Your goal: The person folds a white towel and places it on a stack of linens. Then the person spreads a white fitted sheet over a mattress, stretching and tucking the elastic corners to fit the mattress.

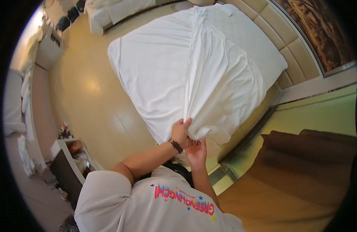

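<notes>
A white bed cover lies across a bed, with a long bunched fold running over it from the far side to my hands. My left hand, with a dark-strapped watch on the wrist, grips the near end of that fold, thumb on top. Just to its right and lower, my right hand is turned palm up. Its fingers and thumb hold the cover's near hem, and the fingertips are partly hidden. Loose, wrinkled fabric spreads to the right of the fold, over the white mattress surface.
A padded beige headboard borders the bed's right end, below a framed picture. Another white-covered bed stands beyond. Shiny tiled floor lies left, with an open-topped cabinet near me. A brown curtain hangs right.
</notes>
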Motion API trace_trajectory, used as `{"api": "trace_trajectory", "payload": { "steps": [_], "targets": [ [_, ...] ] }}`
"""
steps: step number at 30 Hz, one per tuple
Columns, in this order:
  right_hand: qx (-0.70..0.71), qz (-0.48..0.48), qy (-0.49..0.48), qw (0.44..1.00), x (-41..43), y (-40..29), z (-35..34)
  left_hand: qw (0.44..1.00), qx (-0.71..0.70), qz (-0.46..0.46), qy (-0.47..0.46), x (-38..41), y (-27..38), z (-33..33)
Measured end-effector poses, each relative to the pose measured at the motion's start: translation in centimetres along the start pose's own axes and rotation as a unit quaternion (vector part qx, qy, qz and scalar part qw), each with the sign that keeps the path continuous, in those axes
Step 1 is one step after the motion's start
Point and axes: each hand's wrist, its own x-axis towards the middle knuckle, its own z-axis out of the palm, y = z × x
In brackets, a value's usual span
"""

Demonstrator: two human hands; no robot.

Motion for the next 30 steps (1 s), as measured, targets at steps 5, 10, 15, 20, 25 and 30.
{"api": "trace_trajectory", "payload": {
  "steps": [5, 10, 15, 20, 25, 30],
  "targets": [
    [0.109, 0.052, 0.021, 0.992, 1.7, 0.9, 0.5, 0.996, 0.067, 0.058, 0.009, -0.4, 0.4, -3.0],
    [0.084, 0.063, 0.047, 0.993, 1.9, 2.4, 1.0, 0.988, 0.137, 0.067, -0.005, -1.3, -0.1, -4.3],
    [-0.010, -0.020, 0.009, 1.000, 1.2, 1.9, 0.3, 0.991, 0.100, -0.081, -0.049, 0.5, 0.7, -4.7],
    [-0.053, -0.165, -0.009, 0.985, 1.0, 2.7, 1.8, 0.937, -0.015, -0.311, -0.161, 7.9, 3.4, -3.4],
    [-0.013, -0.198, -0.003, 0.980, -1.4, 3.2, 1.6, 0.925, -0.011, -0.371, -0.081, 10.7, 4.8, -1.7],
    [0.041, -0.270, 0.052, 0.961, 1.2, 13.8, 8.2, 0.893, -0.054, -0.445, -0.039, 15.8, 16.3, -6.9]
  ]
}}
